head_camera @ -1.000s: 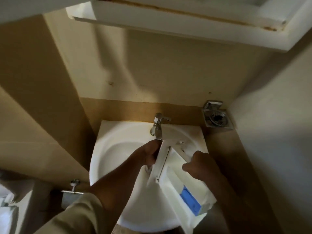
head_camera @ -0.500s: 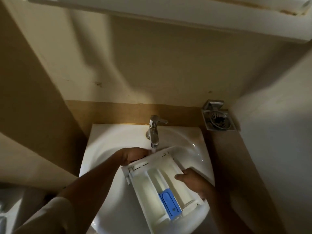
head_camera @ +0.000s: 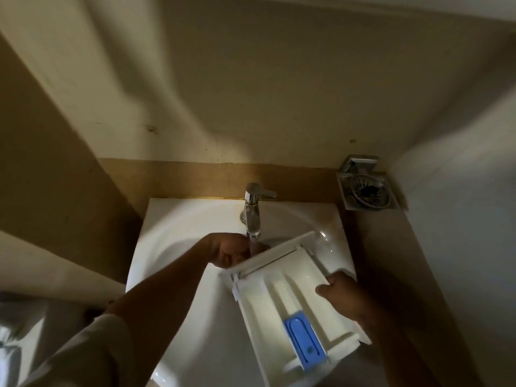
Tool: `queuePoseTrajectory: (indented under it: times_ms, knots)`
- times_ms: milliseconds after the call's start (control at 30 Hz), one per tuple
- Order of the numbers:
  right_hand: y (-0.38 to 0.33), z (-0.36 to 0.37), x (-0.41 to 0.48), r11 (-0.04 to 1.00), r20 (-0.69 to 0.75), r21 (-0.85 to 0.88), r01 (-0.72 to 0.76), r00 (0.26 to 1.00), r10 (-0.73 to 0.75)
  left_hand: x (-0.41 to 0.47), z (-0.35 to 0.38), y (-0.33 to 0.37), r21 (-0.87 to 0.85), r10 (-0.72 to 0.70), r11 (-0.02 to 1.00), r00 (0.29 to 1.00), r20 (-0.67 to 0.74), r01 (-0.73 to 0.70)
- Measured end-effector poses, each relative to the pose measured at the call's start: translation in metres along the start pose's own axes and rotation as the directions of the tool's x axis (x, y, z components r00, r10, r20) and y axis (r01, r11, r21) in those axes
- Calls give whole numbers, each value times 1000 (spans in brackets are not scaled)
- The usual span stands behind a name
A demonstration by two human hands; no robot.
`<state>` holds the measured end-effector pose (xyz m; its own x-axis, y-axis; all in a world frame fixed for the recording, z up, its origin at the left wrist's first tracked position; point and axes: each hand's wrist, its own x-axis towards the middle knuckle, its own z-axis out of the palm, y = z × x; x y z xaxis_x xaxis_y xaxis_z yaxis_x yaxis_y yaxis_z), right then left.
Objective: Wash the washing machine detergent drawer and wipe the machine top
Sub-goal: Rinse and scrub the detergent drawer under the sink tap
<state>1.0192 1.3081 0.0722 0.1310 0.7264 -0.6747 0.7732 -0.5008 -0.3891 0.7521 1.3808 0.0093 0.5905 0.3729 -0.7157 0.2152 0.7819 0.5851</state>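
Mid-wash: drawer (head_camera: pixel 279 297) held over sink (head_camera: pixel 173 227), open side up, blue insert (head_camera: pixel 303 342) at the near end. Right hand (head_camera: pixel 343 294) grips its right wall, thumb curled over the edge. Left hand (head_camera: pixel 229 252) has fingers curled on the far end, right under the tap (head_camera: pixel 252 213), where water seems to run. Rinsing underway, looks unfinished; machine top not in view, wiping still to do. Dim narrow corner, beige walls, metal drain grate (head_camera: pixel 365 191) beyond right fingers
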Motion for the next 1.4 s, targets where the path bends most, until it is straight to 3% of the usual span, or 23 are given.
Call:
queuePoseTrajectory:
  times_ms: [167, 233, 367, 433, 500, 600, 733, 833, 900, 933, 1067, 1100, 1300, 1400]
  knots:
    - [-8, 26, 6, 999, 99, -43, 12, 995, -7, 6, 10, 2, 61, 80, 996, 984, -157, -71]
    - [-14, 30, 4, 998, 127, -50, 39, 991, -32, 3, 13, 5, 48, 70, 997, 990, -126, -65]
    - [-31, 43, -2, 992, 254, -84, 96, 964, -71, 2, 16, 11, 186, 127, 978, 977, -173, -94]
    - [-37, 52, -9, 989, 301, -90, 114, 950, -82, 7, 19, 15, 274, 158, 953, 984, -87, -129]
    - [-36, 60, -11, 992, 293, -63, 106, 952, -83, 7, 23, 19, 302, 192, 941, 977, -97, -155]
    - [-28, 61, -11, 997, 245, 38, 63, 967, -71, -6, 28, 21, 332, 115, 943, 965, -234, -32]
    - [-11, 43, -9, 985, 73, 164, 46, 996, -58, -24, 6, 19, 441, -85, 882, 976, -199, 167]
    - [0, 21, -11, 991, -86, 129, 45, 996, -34, -45, -9, 9, 302, -180, 925, 966, -184, 230]
    - [5, 13, -14, 988, -148, 148, 47, 989, -25, -46, -10, 1, 103, -81, 990, 983, -167, 99]
    - [5, 13, -16, 988, -168, 140, 62, 985, -38, -43, -7, -6, -20, -12, 1000, 974, -225, 8]
    - [11, 26, -37, 986, -313, -2, 169, 936, -161, -21, 23, -37, -361, 70, 886, 852, -518, -292]
    - [14, 31, -47, 978, -359, -37, 204, 911, -204, -15, 29, -45, -412, 73, 849, 845, -530, -332]
    - [23, 44, -86, 915, -574, -51, 400, 738, -354, -15, 63, -57, -527, 75, 723, 809, -583, -447]
    - [22, 45, -85, 893, -614, 7, 450, 707, -352, -15, 55, -58, -547, 53, 682, 779, -624, -485]
